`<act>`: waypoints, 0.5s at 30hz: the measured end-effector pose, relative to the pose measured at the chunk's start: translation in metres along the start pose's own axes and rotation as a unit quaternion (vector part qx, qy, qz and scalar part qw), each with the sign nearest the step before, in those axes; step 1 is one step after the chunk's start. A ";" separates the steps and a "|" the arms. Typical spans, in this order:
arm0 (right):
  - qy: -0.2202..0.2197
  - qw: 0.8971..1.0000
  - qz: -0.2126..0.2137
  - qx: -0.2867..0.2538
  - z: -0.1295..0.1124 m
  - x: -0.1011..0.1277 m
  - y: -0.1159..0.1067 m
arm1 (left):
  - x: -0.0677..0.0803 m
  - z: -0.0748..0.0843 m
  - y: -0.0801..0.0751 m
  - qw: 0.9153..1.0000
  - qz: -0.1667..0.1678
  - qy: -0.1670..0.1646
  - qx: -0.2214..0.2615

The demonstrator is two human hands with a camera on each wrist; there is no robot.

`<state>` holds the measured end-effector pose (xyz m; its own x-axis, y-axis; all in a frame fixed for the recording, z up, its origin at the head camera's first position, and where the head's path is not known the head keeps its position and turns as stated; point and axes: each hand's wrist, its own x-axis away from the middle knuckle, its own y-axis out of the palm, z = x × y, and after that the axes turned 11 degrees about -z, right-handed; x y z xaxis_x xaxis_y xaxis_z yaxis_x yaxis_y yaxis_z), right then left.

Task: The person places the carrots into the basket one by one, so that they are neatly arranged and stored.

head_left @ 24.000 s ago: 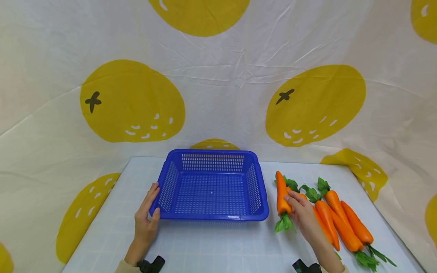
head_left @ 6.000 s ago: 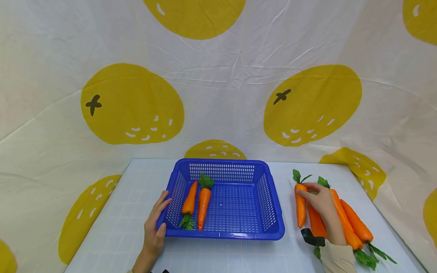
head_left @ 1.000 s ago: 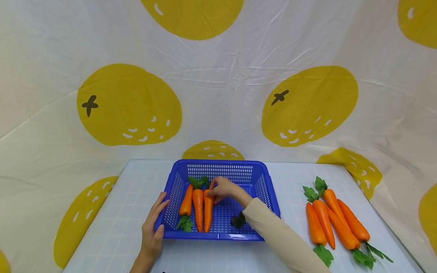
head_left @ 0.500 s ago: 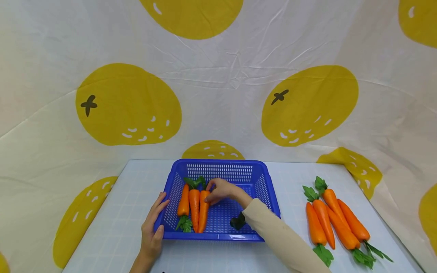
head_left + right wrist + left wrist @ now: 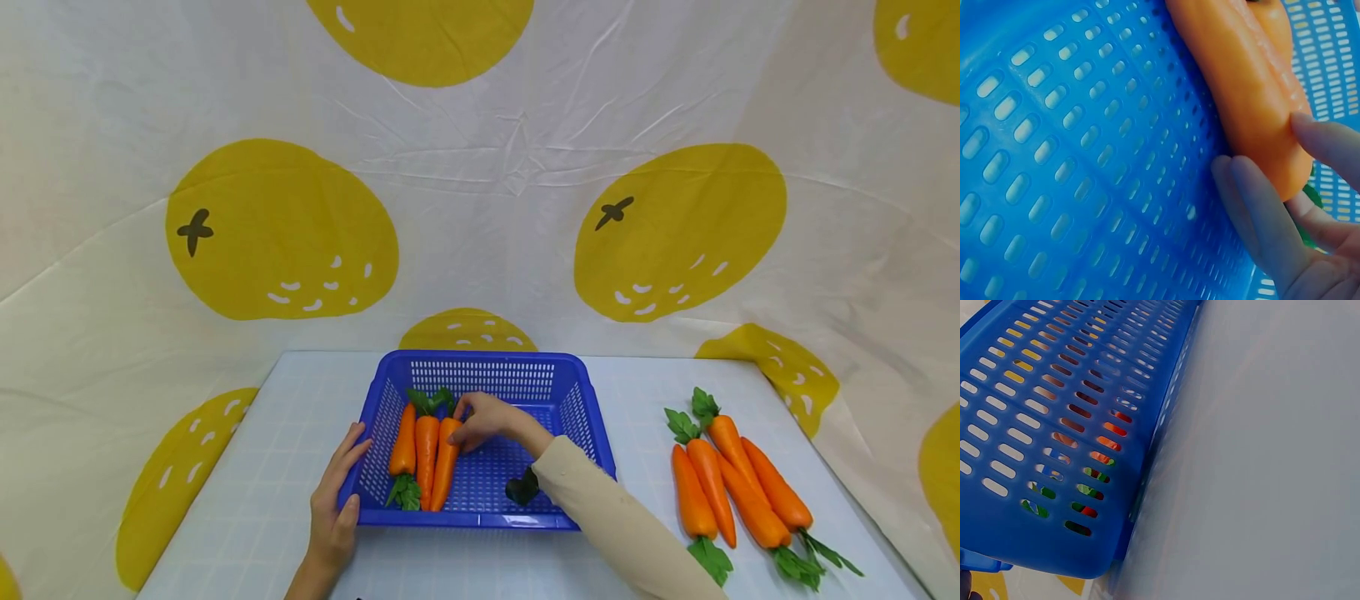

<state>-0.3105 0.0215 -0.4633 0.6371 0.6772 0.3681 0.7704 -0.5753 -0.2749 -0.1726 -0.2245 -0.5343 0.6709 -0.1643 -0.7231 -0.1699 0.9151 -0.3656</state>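
A blue plastic basket [image 5: 480, 520] stands on the table, with three orange carrots along its left side. My right hand [image 5: 487, 419] reaches inside and holds the rightmost carrot [image 5: 444, 471] near its leafy end. That carrot leans against the middle carrot [image 5: 426, 450]; the left carrot [image 5: 402, 442] points its leaves to the front. In the right wrist view, fingers lie on both sides of the held carrot [image 5: 1229, 56]. My left hand [image 5: 333, 517] rests against the basket's left front corner with its fingers extended. Carrot colour shows through the basket wall [image 5: 1054, 544] in the left wrist view.
Several more carrots [image 5: 711, 479] lie side by side on the table [image 5: 225, 517] right of the basket, leaves pointing different ways. Behind the table hangs a pale cloth [image 5: 480, 225] printed with big yellow fruit. A black wrist camera [image 5: 522, 486] hangs low over the basket floor.
Over 24 seconds three carrots have come into the basket from the right-hand group. In the last second my right hand has pushed the third carrot left against the middle one.
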 end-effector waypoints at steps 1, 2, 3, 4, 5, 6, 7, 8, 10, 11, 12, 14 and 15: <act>0.000 1.000 0.002 0.004 0.000 0.000 0.000 | 0.000 0.000 0.000 1.000 0.000 0.000 -0.001; -0.002 1.000 0.005 0.009 0.000 -0.001 -0.001 | 0.000 0.000 0.000 1.000 -0.001 0.000 0.000; -0.003 1.000 0.007 0.013 0.000 -0.001 -0.001 | 0.000 0.000 0.000 1.000 -0.001 0.000 0.000; -0.004 1.000 0.010 0.017 -0.001 -0.001 -0.001 | 0.000 0.001 0.000 1.000 -0.001 0.001 0.000; -0.005 1.000 0.012 0.022 -0.001 -0.001 -0.002 | -0.001 0.001 0.000 1.000 -0.001 0.001 -0.001; -0.006 1.000 0.014 0.027 -0.001 -0.001 -0.002 | -0.001 0.001 0.000 1.000 -0.001 0.002 -0.001; -0.006 0.999 0.014 0.031 -0.001 -0.001 -0.003 | -0.001 0.001 0.000 1.000 -0.001 0.003 -0.001; -0.006 0.999 0.014 0.036 -0.001 0.000 -0.003 | -0.001 0.001 0.000 1.000 0.000 0.004 -0.001; -0.003 0.999 0.014 0.042 -0.001 0.000 -0.004 | -0.001 0.001 0.000 1.000 0.000 0.004 -0.002; -0.003 0.999 0.015 0.043 -0.002 0.000 -0.005 | -0.001 0.001 0.000 1.000 0.000 0.005 -0.002; -0.002 0.999 0.018 0.046 -0.002 0.001 -0.006 | -0.001 0.001 0.000 1.000 0.000 0.005 -0.001; -0.002 0.999 0.023 0.048 -0.005 0.003 -0.009 | 0.000 0.000 -0.001 1.000 0.000 0.005 0.000; -0.003 0.998 0.027 0.049 -0.007 0.004 -0.010 | 0.000 0.000 -0.001 1.000 0.000 0.006 0.000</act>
<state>-0.3154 0.0268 -0.4528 0.6782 0.6488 0.3450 0.7330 -0.5637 -0.3808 -0.1727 -0.2250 -0.5339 0.6628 -0.1689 -0.7295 -0.1691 0.9153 -0.3655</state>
